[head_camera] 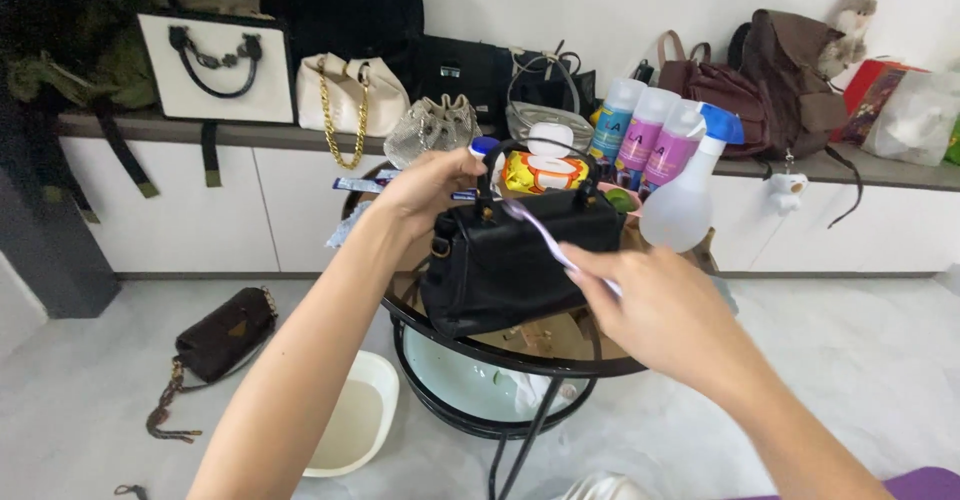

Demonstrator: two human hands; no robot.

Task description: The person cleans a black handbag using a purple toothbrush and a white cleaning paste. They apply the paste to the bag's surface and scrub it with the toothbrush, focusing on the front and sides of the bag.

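Steadying the black handbag (510,270), left hand (430,185) grips its handle; right hand (650,305) pinches a toothbrush (545,235).

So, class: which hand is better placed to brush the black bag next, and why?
Probably the right hand: it holds the brush against the bag, while the left hand grips the handle.

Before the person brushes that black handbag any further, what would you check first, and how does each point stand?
1. left hand steadying the black handbag at its top: ok.
2. right hand gripping the toothbrush: ok.
3. Brush head against the bag: cannot tell.
4. Bag resting on the round glass table: ok.
5. Spray bottle upright and close by: ok.
6. White basin on the floor beside the table, away from the arms: ok.
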